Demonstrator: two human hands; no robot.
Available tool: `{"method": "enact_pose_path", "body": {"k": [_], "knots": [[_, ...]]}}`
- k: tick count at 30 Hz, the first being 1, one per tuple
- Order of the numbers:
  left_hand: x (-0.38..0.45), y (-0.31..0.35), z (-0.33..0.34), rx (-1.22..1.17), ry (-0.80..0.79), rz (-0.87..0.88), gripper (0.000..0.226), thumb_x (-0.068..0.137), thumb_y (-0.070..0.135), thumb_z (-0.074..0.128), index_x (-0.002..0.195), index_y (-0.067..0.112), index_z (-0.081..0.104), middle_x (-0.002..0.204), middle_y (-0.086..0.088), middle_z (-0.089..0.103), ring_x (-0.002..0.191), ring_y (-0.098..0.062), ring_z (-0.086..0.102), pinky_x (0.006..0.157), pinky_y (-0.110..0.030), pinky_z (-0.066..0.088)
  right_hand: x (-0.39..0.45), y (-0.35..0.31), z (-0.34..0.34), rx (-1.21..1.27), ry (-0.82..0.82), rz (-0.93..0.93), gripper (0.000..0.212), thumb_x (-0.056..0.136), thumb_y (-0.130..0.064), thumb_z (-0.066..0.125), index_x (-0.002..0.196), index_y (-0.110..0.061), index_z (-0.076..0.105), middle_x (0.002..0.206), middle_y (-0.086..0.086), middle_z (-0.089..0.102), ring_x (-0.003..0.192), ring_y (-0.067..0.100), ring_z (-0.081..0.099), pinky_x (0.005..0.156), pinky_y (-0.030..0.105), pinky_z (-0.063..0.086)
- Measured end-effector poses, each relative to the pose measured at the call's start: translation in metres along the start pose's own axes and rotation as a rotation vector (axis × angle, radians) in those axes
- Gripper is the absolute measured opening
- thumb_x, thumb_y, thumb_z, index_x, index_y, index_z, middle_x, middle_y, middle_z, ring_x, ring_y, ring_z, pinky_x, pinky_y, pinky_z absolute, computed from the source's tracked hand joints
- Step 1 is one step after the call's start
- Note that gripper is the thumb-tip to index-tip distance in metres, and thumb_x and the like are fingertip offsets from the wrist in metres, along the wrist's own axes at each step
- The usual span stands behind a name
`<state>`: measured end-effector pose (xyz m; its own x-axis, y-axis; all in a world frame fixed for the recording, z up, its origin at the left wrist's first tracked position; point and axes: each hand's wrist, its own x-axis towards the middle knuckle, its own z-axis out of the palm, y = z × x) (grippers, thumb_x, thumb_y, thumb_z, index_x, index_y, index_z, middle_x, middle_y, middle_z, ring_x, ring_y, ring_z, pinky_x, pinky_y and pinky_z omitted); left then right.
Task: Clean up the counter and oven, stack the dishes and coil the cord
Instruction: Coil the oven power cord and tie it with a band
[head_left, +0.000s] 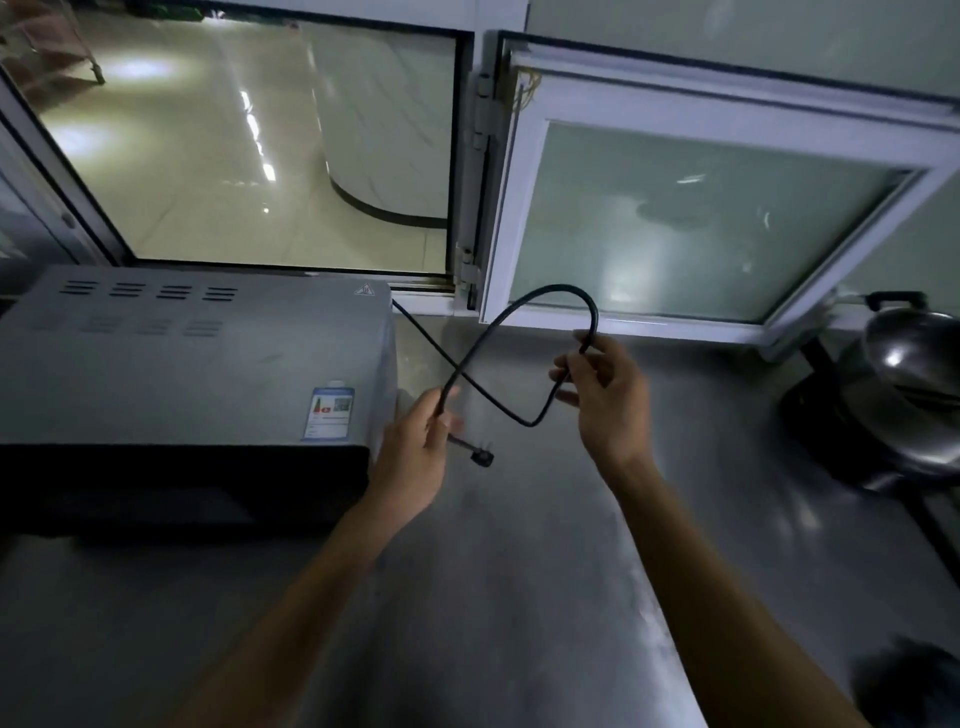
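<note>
A black power cord (540, 296) runs from the back right corner of the grey oven (182, 358) and arcs into a loop above the steel counter (519, 571). My left hand (415, 447) grips the cord near its plug (483, 458), which hangs just below the fingers. Further right, my right hand (605, 389) pinches the cord at the far side of the loop. The cord crosses over itself between my two hands. The oven sits at the left with its dark door facing me.
A swung-in window sash (701, 218) leans over the counter's back edge on the right, and an open window gap (249, 145) lies behind the oven. Steel pots (904, 395) stand at the right edge. A dark object (904, 680) sits at the lower right.
</note>
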<state>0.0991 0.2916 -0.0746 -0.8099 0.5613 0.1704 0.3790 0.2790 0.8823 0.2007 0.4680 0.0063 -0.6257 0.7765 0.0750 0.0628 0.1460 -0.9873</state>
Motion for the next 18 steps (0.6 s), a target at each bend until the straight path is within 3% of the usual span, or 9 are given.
{"method": "enact_pose_path", "body": {"k": [4, 7, 12, 18], "knots": [[0.024, 0.008, 0.015, -0.003, -0.086, 0.081, 0.023, 0.104, 0.017, 0.049, 0.124, 0.015, 0.060, 0.105, 0.009, 0.069, 0.101, 0.001, 0.064, 0.085, -0.014, 0.051, 0.001, -0.021, -0.002, 0.053, 0.050, -0.016, 0.020, 0.100, -0.010, 0.056, 0.117, -0.017, 0.063, 0.093, 0.011, 0.073, 0.084, 0.024, 0.073, 0.070, 0.040, 0.062], [0.038, 0.012, 0.023, 0.089, -0.055, 0.173, 0.022, 0.101, 0.011, 0.053, 0.120, 0.012, 0.063, 0.115, 0.005, 0.064, 0.104, -0.004, 0.059, 0.090, 0.001, 0.032, 0.006, -0.033, -0.003, 0.115, 0.075, -0.001, 0.020, 0.099, -0.008, 0.057, 0.118, -0.012, 0.063, 0.092, 0.013, 0.072, 0.085, 0.029, 0.073, 0.069, 0.043, 0.062], [0.056, 0.004, 0.038, 0.101, -0.129, 0.192, 0.025, 0.103, 0.020, 0.047, 0.125, 0.018, 0.058, 0.121, 0.001, 0.064, 0.111, -0.010, 0.060, 0.096, -0.029, 0.050, 0.021, -0.043, -0.004, 0.181, 0.078, 0.003, 0.020, 0.098, -0.006, 0.058, 0.118, -0.008, 0.063, 0.092, 0.015, 0.072, 0.085, 0.032, 0.073, 0.069, 0.046, 0.062], [0.066, -0.004, 0.055, 0.183, -0.170, 0.135, 0.035, 0.090, 0.027, 0.055, 0.124, 0.024, 0.056, 0.118, 0.005, 0.064, 0.110, -0.012, 0.059, 0.099, -0.044, 0.048, 0.046, -0.047, -0.006, 0.268, 0.057, 0.043, 0.023, 0.098, -0.006, 0.059, 0.120, -0.004, 0.060, 0.098, 0.017, 0.073, 0.090, 0.035, 0.073, 0.072, 0.049, 0.061]]}}
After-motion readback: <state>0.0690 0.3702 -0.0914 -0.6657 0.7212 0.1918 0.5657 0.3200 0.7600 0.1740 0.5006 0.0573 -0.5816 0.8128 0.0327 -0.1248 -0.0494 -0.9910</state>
